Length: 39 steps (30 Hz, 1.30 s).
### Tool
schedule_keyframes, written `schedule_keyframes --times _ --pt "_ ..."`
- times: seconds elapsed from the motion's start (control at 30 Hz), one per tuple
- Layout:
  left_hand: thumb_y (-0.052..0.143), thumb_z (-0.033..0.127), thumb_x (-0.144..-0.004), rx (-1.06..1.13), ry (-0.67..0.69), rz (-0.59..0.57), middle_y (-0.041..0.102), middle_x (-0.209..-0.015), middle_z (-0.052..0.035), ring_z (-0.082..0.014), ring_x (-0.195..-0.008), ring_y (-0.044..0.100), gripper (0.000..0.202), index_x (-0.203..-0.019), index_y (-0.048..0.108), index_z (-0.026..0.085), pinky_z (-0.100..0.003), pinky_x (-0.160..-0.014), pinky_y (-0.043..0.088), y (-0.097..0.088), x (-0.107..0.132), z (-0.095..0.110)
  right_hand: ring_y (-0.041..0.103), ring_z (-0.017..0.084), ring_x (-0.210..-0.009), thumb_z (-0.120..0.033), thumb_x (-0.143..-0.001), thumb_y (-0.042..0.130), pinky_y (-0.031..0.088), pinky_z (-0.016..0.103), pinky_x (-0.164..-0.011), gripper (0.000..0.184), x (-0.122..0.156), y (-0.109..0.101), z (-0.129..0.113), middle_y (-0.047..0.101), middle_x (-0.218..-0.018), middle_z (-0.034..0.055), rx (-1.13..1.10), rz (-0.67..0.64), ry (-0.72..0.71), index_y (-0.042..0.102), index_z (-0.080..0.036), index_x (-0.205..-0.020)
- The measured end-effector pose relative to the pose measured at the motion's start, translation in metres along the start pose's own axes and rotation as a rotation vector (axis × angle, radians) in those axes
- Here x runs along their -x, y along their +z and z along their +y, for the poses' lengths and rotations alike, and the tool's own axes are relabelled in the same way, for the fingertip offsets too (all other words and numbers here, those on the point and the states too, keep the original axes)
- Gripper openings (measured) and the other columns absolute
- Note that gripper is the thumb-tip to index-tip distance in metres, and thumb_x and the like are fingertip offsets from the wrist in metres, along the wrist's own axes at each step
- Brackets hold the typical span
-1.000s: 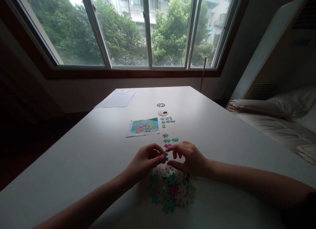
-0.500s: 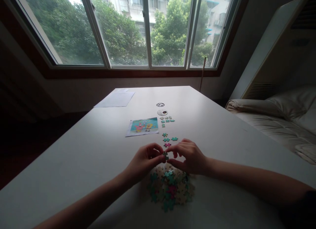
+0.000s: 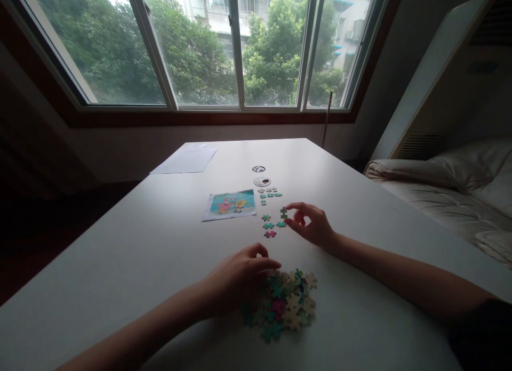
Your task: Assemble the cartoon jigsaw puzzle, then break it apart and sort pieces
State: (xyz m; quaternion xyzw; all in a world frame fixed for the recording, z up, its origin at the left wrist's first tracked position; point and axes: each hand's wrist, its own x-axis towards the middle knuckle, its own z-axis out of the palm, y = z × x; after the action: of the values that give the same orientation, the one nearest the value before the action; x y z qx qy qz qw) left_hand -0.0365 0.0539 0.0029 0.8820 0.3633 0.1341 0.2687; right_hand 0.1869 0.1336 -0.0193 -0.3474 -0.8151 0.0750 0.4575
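Observation:
My right hand (image 3: 310, 222) pinches a green puzzle piece (image 3: 284, 213) between thumb and index finger, holding it on edge. Just left of it lies a small group of puzzle pieces, with a pink one (image 3: 270, 234) nearest me. At the left edge of a loose pile of puzzle pieces (image 3: 294, 304) is my left hand (image 3: 248, 269), its visible fingers loosely bent and apart. I see nothing held in it, though its underside is hidden. The pile mixes teal, pink and plain beige pieces.
A cartoon picture sheet (image 3: 232, 204) lies left of the set-out pieces. Beyond are more pieces (image 3: 270, 195) and two round items (image 3: 262, 182). White paper (image 3: 186, 160) lies at the far left of the white table (image 3: 120, 253). A padded seat (image 3: 436, 195) stands to the right.
My right hand has moved forward and right, carrying the puzzle piece away from my left hand. My left hand has let go of that piece and come down to the pile.

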Motion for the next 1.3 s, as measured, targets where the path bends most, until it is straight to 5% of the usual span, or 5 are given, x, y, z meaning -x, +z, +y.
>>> schedule_keyframes --times 0.17,0.9,1.3 --pt "0.044 0.018 -0.084 -0.107 -0.016 -0.038 0.050 -0.104 -0.0053 -0.0143 -0.076 0.054 0.033 -0.112 0.055 0.031 -0.025 -0.070 0.045 0.000 0.000 0.004 0.046 0.007 -0.047 -0.036 -0.077 0.057 0.042 0.020 -0.050 0.027 0.001 0.004 0.006 0.052 -0.054 -0.0044 -0.123 -0.004 0.173 0.055 -0.019 -0.097" --pt "0.044 0.017 -0.082 0.020 -0.054 0.002 0.054 -0.096 -0.0036 -0.0129 -0.073 0.052 0.017 -0.093 0.057 0.021 -0.022 -0.066 0.043 -0.002 -0.003 0.004 0.047 0.007 -0.049 -0.038 -0.077 0.056 0.042 0.019 -0.051 0.028 0.000 0.005 0.005 0.054 -0.057 -0.0033 -0.108 -0.073 0.198 0.057 -0.018 -0.097" --pt "0.042 0.014 -0.084 -0.107 0.035 0.201 0.060 -0.088 -0.0048 -0.0144 -0.077 0.054 0.017 -0.088 0.058 0.019 -0.026 -0.069 0.044 -0.003 -0.003 -0.006 0.052 0.009 -0.056 -0.037 -0.073 0.058 0.041 0.022 -0.054 0.028 -0.051 0.020 0.043 0.062 -0.068 0.0016 0.036 -0.231 0.276 0.063 -0.016 -0.090"
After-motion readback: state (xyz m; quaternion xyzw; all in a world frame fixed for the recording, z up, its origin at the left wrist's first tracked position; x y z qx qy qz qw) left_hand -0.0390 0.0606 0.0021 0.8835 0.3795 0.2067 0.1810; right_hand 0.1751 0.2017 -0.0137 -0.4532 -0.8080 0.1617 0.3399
